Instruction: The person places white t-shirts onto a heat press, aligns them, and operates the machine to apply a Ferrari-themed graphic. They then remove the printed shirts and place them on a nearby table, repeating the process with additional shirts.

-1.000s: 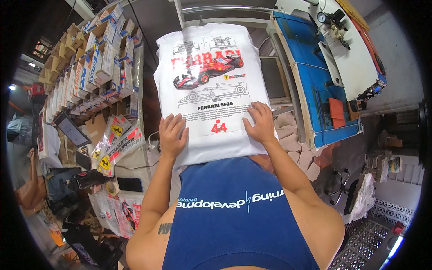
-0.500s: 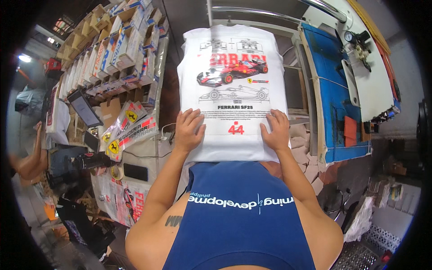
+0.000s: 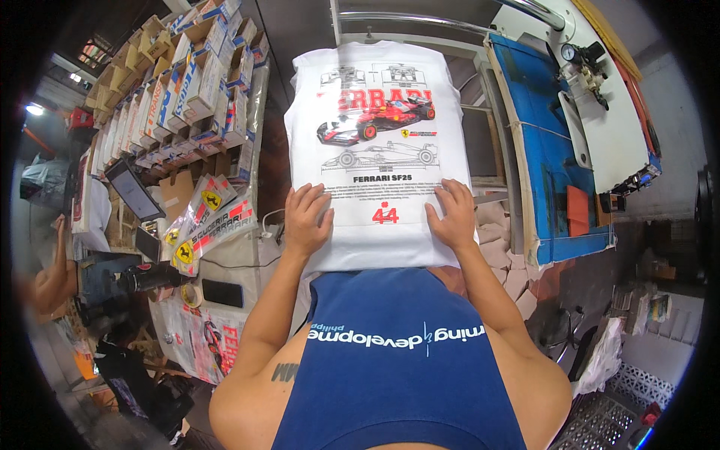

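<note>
So you've got the white fabric shirt with the red race car print [image 3: 379,157] laid out flat right at 12 o'clock from you, print side up, its near edge just above your own blue sleeveless top [image 3: 390,345]. Your left hand [image 3: 307,217] is sitting between 7 and 8 o'clock on the shirt and your right hand [image 3: 452,215] between 4 and 5, well apart from each other, palms down with the fingers loosely spread. Neither one looks clamped on anything; they're just resting on the cloth either side of the lower print, though I can't tell how hard you're pressing. Can't see what's holding the shirt up underneath either. To me this reads as a flattening or squaring-up step, and the fabric between your hands looks pretty smooth, so I'd call it mostly there. Whatever you do next probably calls for light, even pressure from both sides, because a lopsided tug could skew the cloth or ruck up that bottom edge. Rest of your setup: the blue rectangular panel with a pale frame [image 3: 547,187] is between 2 and 3 o'clock, clear of your right hand, and the pale covered counter [image 3: 246,276] is over at 8 to 9, with the black flat phone [image 3: 223,293] lying on it and the open-topped cardboard boxes [image 3: 195,90] stacked up around 10.
</note>
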`<state>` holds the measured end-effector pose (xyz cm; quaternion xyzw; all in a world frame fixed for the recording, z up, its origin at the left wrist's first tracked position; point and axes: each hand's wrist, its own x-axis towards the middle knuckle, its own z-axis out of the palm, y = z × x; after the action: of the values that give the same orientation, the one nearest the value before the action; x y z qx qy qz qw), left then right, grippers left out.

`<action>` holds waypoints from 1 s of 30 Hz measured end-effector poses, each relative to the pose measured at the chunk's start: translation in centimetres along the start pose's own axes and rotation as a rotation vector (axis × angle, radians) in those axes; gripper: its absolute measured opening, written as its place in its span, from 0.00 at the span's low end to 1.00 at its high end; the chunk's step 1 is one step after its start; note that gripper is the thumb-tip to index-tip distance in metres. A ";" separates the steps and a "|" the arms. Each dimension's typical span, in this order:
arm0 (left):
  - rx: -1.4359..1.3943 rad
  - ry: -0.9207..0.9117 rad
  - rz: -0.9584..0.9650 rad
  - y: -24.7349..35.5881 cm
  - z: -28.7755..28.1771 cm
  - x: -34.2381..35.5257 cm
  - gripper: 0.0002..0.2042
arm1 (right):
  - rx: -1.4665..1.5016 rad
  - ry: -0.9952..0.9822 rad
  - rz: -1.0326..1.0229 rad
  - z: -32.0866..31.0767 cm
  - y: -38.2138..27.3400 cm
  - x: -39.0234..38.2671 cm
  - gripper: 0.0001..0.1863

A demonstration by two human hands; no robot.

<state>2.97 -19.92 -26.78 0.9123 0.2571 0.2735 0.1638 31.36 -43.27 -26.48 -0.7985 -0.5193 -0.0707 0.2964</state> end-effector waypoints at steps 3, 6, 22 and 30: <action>0.001 0.002 0.009 0.0 0.0 0.1 0.17 | -0.006 -0.003 0.004 0.0 0.0 0.0 0.23; 0.007 -0.004 0.012 0.1 0.0 0.1 0.17 | -0.011 -0.004 0.009 -0.1 0.0 0.0 0.23; 0.014 -0.008 0.021 0.0 0.2 0.0 0.17 | -0.005 -0.001 0.020 -0.2 -0.2 0.2 0.22; 0.008 0.002 0.029 0.0 0.2 0.0 0.17 | -0.009 -0.003 0.021 -0.3 -0.2 0.1 0.22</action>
<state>3.08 -19.91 -26.91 0.9163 0.2452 0.2758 0.1557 31.28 -43.30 -26.17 -0.8053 -0.5111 -0.0688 0.2924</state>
